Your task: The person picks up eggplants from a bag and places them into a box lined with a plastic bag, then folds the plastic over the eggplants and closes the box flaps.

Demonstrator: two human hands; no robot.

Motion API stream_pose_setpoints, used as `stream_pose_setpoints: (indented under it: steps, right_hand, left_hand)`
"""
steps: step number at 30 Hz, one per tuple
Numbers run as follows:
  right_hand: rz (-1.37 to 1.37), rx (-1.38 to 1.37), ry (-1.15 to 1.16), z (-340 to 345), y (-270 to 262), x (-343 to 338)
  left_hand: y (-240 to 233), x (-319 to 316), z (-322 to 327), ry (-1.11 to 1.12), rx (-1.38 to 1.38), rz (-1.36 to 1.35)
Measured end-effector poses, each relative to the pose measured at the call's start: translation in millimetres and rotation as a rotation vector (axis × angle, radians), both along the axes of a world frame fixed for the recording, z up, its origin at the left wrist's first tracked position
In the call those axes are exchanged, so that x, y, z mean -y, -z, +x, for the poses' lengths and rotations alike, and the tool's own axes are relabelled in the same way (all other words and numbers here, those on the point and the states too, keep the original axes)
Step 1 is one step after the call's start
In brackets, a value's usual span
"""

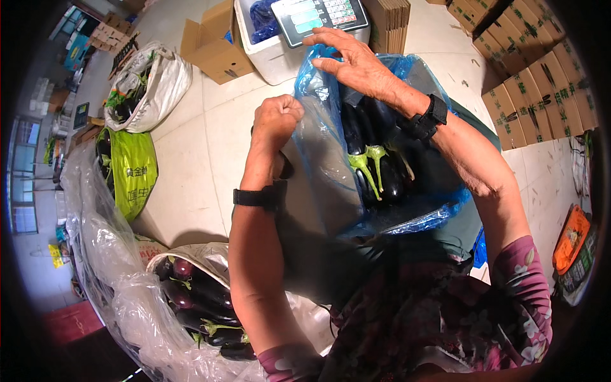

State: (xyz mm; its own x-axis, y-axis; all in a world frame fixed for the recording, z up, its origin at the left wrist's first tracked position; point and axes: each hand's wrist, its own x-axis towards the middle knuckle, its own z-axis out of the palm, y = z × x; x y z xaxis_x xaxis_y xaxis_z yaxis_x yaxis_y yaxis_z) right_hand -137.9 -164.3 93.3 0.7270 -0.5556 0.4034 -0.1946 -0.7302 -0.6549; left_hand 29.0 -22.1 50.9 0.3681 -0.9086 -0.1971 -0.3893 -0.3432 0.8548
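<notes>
My left hand (278,118) is a closed fist by the left edge of the blue plastic bag (324,157). Whether its fingers pinch any film is hidden. Over the far left of the bag, my right hand (351,59) has its fingers apart, and their tips reach the near edge of a digital scale (320,19). The bag lines what looks like an open box in front of me. Inside lie several dark purple eggplants (372,138), side by side, with green stems towards me. A dark rounded thing (286,166) shows partly beneath my left wrist.
At left stand a white woven sack (167,102) and a green sack (136,172) with eggplants. Another open sack of eggplants (200,301) sits by my left arm. Ahead are a cardboard box (215,47) and white foam box (272,59). Stacked cartons (534,105) rise at right.
</notes>
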Motion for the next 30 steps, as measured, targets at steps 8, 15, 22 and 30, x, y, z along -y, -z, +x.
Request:
stream_pose_setpoints:
  steps: [8, 15, 22, 30]
  right_hand:
    - [-0.063, -0.221, -0.13, -33.3, -6.9, -20.6]
    - [-0.152, -0.296, -0.105, -61.5, 6.5, -38.9]
    - [0.041, -0.395, -0.375, -57.9, 11.0, -43.8]
    - [0.07, -0.33, -0.315, -67.1, 16.4, -47.6]
  left_hand:
    - [-5.3, 3.6, 19.4, -0.301, 0.078, -0.027]
    - [0.3, 1.1, 4.5, -0.037, 0.301, -0.033]
    - [1.6, 7.2, 0.4, -0.26, 0.627, 0.063]
    - [38.9, -5.7, 86.2, -0.763, 0.172, 0.014]
